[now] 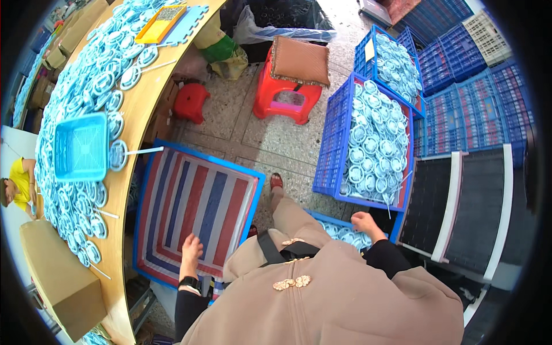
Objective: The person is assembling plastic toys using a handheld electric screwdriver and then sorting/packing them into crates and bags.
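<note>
My left hand (192,249), with a dark watch (190,282) on its wrist, hangs over a blue-edged crate (260,190) lined with red, white and blue striped sheeting (195,198). Its fingers are loosely bent and hold nothing. My right hand (367,224) is above a low blue crate of light blue round plastic parts (347,234), fingers loosely curled with nothing visible in them. Beyond it stands a larger blue crate (334,135) heaped with light blue round parts (376,144). Whether the right hand touches the low crate cannot be told.
On the left, a wooden table (138,106) bears piled blue parts, a blue basket (81,146) and an orange tray (161,24). A cushioned red stool (290,86) and small red stool (191,103) stand ahead. Stacked crates (466,109) line the right. Another person (22,181) sits far left.
</note>
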### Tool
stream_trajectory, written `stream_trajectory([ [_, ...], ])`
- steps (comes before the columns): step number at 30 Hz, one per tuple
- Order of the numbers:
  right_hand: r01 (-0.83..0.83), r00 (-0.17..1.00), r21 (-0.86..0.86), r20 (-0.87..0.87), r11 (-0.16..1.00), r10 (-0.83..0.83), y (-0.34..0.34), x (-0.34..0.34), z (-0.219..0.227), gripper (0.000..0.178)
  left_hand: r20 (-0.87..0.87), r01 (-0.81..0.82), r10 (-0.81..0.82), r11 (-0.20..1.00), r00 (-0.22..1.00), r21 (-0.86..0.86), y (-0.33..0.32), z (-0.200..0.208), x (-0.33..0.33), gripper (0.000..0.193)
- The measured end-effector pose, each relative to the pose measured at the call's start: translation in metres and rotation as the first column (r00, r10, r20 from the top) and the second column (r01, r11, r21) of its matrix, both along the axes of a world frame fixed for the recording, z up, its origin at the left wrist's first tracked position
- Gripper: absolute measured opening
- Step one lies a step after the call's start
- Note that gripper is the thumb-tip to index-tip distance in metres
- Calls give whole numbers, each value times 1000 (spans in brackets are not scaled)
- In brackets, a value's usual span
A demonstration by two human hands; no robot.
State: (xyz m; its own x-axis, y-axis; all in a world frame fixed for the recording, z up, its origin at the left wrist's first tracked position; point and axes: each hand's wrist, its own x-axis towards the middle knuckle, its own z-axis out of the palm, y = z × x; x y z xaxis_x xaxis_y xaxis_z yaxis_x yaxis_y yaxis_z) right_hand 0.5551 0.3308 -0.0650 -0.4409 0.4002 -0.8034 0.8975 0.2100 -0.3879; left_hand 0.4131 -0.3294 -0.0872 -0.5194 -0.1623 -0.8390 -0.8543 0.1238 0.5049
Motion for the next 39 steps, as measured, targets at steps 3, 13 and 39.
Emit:
stream_trajectory([
  [3, -53, 998, 34, -35, 998, 54, 47, -99, -9, 34, 152, -95, 89, 995, 984, 36, -21, -62, 30, 45],
  [13, -359, 802, 181, -442, 916, 402, 69, -433, 47, 29, 243, -319, 304, 948, 921, 23, 138, -19, -54, 52],
  [39, 234, 850, -588, -262, 774, -457, 226, -757, -174, 75, -176, 88, -76, 994, 981, 64, 539, -144, -639, 105],
])
